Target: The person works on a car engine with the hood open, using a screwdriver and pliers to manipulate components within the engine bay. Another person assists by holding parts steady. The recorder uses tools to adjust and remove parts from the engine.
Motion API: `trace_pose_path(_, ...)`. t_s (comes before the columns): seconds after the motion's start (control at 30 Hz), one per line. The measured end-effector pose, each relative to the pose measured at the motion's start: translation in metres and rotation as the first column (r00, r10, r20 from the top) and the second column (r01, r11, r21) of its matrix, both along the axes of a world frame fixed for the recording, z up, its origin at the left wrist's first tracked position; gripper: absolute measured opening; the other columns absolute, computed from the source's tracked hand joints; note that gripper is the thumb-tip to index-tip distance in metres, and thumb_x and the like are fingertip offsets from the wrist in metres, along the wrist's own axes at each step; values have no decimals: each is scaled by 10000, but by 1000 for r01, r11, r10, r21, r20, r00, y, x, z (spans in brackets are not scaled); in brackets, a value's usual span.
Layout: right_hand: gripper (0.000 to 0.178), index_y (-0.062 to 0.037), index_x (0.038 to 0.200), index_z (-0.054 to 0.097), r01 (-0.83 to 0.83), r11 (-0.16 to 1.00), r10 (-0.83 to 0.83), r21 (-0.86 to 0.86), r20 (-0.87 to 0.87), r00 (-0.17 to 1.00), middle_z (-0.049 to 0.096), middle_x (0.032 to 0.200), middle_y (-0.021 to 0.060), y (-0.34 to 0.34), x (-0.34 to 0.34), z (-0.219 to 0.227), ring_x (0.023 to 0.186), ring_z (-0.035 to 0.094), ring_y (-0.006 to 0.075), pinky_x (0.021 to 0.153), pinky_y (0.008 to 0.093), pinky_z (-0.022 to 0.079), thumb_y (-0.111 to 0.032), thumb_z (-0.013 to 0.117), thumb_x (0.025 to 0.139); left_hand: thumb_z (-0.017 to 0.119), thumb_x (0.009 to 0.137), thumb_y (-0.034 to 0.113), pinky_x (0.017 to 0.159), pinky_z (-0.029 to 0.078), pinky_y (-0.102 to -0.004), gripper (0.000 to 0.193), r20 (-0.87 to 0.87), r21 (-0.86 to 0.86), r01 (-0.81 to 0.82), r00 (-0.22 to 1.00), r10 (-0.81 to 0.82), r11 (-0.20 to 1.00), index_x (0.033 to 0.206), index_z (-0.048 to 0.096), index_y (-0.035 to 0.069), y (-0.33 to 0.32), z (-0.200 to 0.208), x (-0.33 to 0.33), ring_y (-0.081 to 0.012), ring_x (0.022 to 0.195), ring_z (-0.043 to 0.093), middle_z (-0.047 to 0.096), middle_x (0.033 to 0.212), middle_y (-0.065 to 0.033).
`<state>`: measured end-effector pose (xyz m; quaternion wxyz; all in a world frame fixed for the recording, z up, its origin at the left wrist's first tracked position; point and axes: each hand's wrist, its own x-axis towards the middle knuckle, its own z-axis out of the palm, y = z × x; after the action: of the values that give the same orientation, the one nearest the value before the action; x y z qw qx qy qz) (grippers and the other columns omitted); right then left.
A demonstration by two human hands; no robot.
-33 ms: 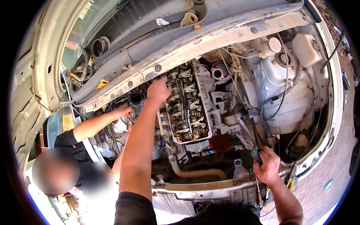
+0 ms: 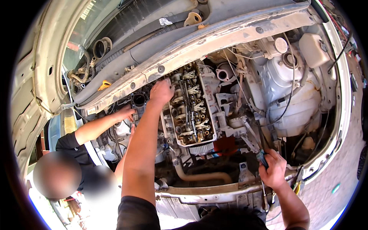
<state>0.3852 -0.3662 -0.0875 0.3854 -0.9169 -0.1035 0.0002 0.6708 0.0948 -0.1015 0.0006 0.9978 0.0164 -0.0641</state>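
My left hand (image 2: pixel 161 92) reaches into the engine bay at the far left corner of the opened cylinder head (image 2: pixel 214 138). Its fingers are curled down beside the head, and what they grip is hidden. Rows of rocker arms (image 2: pixel 199 109) lie exposed in the head. Over the front right of the bay, my right hand (image 2: pixel 274 171) is closed around a hand tool with a black and blue-green handle (image 2: pixel 263 159); its exact kind cannot be made out. A round dark intake opening (image 2: pixel 138 100) sits left of my left hand.
At the left, a co-worker's hand (image 2: pixel 125 112) reaches in near the intake opening. The body crossbar (image 2: pixel 214 48) spans the far side. A grey tank (image 2: pixel 293 103) and a white reservoir (image 2: pixel 313 50) stand at right. A curved hose (image 2: pixel 203 177) runs along the front.
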Motion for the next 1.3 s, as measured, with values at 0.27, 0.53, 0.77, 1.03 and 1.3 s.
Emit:
trace_pose_path(0.27,223,1,919,701,20,999,-21,28,23,1000,736,1124,197,-1,0,-2,868,712,419,775,482,588,-85,713,713,759,977,319,1044,552,-516,358,-180,33,-28,983,34,999,1122,753,-8,-13,8,14,-424,1192,684,762,1178,-237)
trace_pose_path(0.53,205,-10,903,697,22,998,-25,57,56,998,738,1117,199,0,1,-4,872,722,414,779,476,591,-83,712,712,686,1037,391,964,546,-548,456,-203,112,31,979,-8,993,1037,750,-61,-1,-3,20,-490,1091,690,746,1064,-304)
trace_pose_path(0.77,212,-13,907,698,23,998,-26,66,36,999,738,1121,195,-1,2,-3,869,723,408,783,469,593,-86,710,708,614,1036,446,1080,539,-513,505,-243,164,19,970,22,986,1137,767,-25,-18,11,11,-435,1202,694,742,1243,-267)
trace_pose_path(1.03,221,-14,915,694,21,998,-23,56,32,999,737,1121,193,0,2,-3,863,721,407,776,466,591,-80,710,704,508,1088,484,1063,550,-529,545,-247,306,71,969,7,949,1204,764,18,-22,19,12,-415,1225,703,744,1280,-254)
trace_pose_path(1.3,223,-15,911,693,19,998,-21,59,42,999,737,1113,191,0,3,-2,847,715,404,759,467,584,-76,710,698,532,1052,473,1123,513,-515,549,-356,308,-38,922,152,951,1278,761,27,-27,23,23,-373,1328,661,716,1385,-219)
